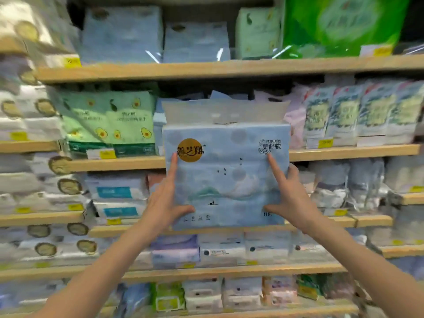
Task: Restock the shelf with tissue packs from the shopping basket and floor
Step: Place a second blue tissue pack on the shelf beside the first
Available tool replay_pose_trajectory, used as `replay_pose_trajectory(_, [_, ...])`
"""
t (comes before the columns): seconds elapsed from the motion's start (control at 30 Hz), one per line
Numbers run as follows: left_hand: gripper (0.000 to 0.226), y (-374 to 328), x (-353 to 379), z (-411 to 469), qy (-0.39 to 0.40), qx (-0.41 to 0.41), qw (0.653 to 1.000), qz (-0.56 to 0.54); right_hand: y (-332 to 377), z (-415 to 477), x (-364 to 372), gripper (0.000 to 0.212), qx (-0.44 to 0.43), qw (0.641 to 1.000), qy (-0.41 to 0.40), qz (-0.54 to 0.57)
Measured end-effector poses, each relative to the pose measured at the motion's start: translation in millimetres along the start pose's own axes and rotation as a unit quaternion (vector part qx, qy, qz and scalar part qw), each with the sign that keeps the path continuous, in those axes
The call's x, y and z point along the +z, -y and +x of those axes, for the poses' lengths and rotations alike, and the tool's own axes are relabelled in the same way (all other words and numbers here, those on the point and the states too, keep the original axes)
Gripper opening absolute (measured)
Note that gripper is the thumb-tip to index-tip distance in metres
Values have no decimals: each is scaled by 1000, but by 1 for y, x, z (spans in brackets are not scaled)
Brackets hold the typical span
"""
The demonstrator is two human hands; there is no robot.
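While you hold the pack [226, 175] up in front of the shelf [229, 159], both hands are clamped on it: your left hand [164, 203] on its lower left edge with the forefinger laid up the face, your right hand [290, 196] on the lower right edge the same way. The two hands are well apart, one to each side. It sits level with the second and third boards, its flat top flap [224, 111] overlapping the row behind.

It looks light and soft: a pale blue film bag of tissue bundles, squarish, with a gold round logo and a printed mountain scene. Film like that is likely slick, and the filling should give under pressure, so grip the side edges rather than pinching the flap, which could tear.

Green avocado packs [107, 120] stand just left; pale floral ones [358, 111] to the right
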State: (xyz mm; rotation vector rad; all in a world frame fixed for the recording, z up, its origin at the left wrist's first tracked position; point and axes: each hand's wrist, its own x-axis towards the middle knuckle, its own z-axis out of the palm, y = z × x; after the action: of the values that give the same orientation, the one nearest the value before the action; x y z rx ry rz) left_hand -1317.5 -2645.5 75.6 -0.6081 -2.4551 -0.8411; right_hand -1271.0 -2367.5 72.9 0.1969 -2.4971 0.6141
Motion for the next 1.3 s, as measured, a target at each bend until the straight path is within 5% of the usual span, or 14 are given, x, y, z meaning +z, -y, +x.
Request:
replay_pose_trajectory(0.9, [126,-95,-183,226,-283,197,938,42,88,243,-175,122,-197,940,-278,-28])
replay_pose_trajectory(1.3, [129,-62,-198,315,-304,228,924,46,94,336,-168,123,-208,930,-303,-33])
